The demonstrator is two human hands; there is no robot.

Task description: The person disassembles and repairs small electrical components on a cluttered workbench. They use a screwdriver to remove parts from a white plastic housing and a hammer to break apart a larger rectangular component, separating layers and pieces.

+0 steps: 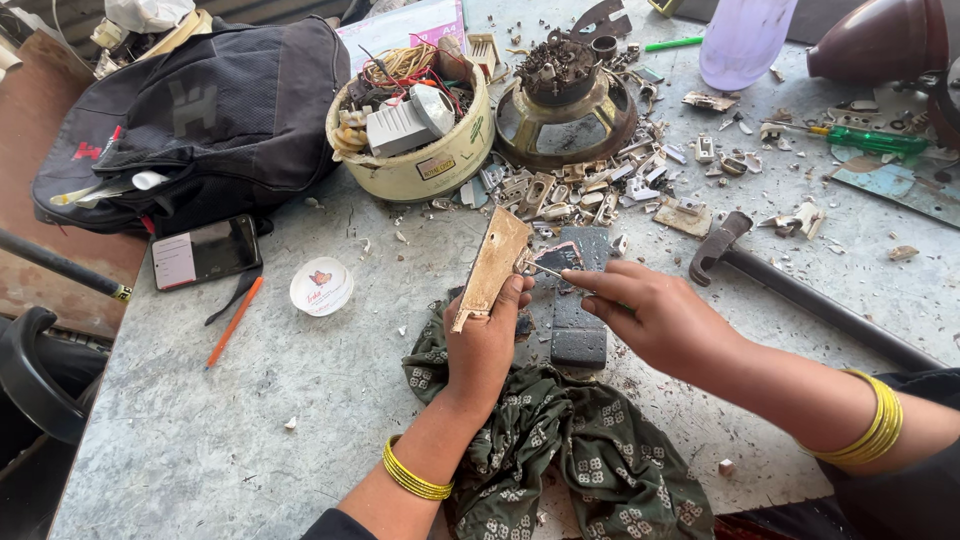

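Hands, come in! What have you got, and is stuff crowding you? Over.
Left hand grips beige switch plate, tilted up. Right hand pinches thin metal tool against it. Hammer beside right hand, patterned cloth underneath. Over.

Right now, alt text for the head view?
Left hand holds a tan switch plate upright while the right hand pokes a thin metal tool at it, above a green cloth on a grey table littered with parts.

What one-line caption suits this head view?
Left hand holds a tan plate upright while right hand probes it with a thin tool over the cluttered workbench.
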